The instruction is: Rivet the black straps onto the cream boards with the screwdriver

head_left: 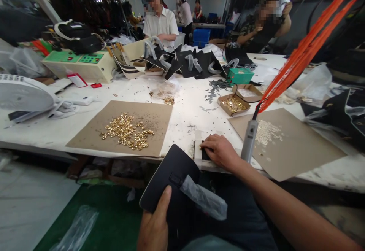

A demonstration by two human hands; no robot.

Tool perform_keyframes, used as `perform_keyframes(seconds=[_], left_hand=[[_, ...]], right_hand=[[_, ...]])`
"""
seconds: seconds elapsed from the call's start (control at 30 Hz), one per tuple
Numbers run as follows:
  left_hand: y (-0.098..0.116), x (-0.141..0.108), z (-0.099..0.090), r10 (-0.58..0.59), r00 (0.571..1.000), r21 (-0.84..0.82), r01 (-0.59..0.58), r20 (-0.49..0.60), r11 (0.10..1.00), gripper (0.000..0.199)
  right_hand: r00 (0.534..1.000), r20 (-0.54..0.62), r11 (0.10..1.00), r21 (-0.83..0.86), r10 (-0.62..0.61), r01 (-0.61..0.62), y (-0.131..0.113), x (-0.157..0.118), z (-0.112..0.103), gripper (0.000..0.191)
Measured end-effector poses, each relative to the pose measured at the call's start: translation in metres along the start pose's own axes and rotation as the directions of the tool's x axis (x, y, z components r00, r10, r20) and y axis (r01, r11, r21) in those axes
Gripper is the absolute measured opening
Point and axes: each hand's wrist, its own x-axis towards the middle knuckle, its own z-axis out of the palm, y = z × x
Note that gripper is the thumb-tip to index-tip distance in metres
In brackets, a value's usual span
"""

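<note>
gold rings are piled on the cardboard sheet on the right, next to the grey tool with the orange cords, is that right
Not quite. The head view shows the gold rings piled on the cardboard sheet on the left. The right-hand sheet, next to the grey tool with the orange cords, holds small pale pieces.

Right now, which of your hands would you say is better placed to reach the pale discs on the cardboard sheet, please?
Your right, I think: the right hand is much closer to the pale discs, while the left hand is occupied holding a black panel.
</note>
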Motion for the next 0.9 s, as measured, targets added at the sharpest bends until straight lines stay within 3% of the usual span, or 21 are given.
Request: perform_keyframes(seconds=[0.1, 0.23, 0.37, 0.6, 0.83, 0.9], left_hand=[[0.001, 0.005, -0.001, -0.010, 1.000, 0.021, 0.010, 0.016, 1.000, 0.037], [-0.001, 0.012, -0.003, -0.026, 0.999, 0.051, 0.024, 0.031, 0.998, 0.038], [-0.006, 0.020, -0.002, -0.011, 1.000, 0.135, 0.007, 0.026, 0.991, 0.043], [-0.005, 0.021, -0.006, 0.031, 0.996, 0.150, -0.042, 0.080, 0.988, 0.052], [-0.023, 0.032, -0.012, 0.038, 0.998, 0.086, -0.043, 0.058, 0.995, 0.045], [-0.026, 0.033, -0.013, 0.036, 0.997, 0.073, -0.041, 0.067, 0.997, 0.045]], right_hand=[[1.000, 0.006, 0.997, -0.075, 0.010, -0.009, -0.004, -0.002, -0.001, 0.028], [0.990, -0.126, 0.997, -0.047, 0.059, -0.065, -0.006, -0.006, 0.002, 0.035], [0.973, -0.222, 0.998, 0.005, 0.064, -0.065, -0.014, -0.011, 0.007, 0.021], [0.983, -0.143, 0.993, 0.045, 0.112, -0.107, -0.012, -0.002, 0.013, 0.010], [0.999, 0.025, 0.976, 0.215, -0.036, 0.029, 0.010, 0.007, -0.002, 0.010], [0.999, 0.024, 0.975, 0.219, -0.039, 0.033, 0.012, 0.006, -0.004, 0.010]])
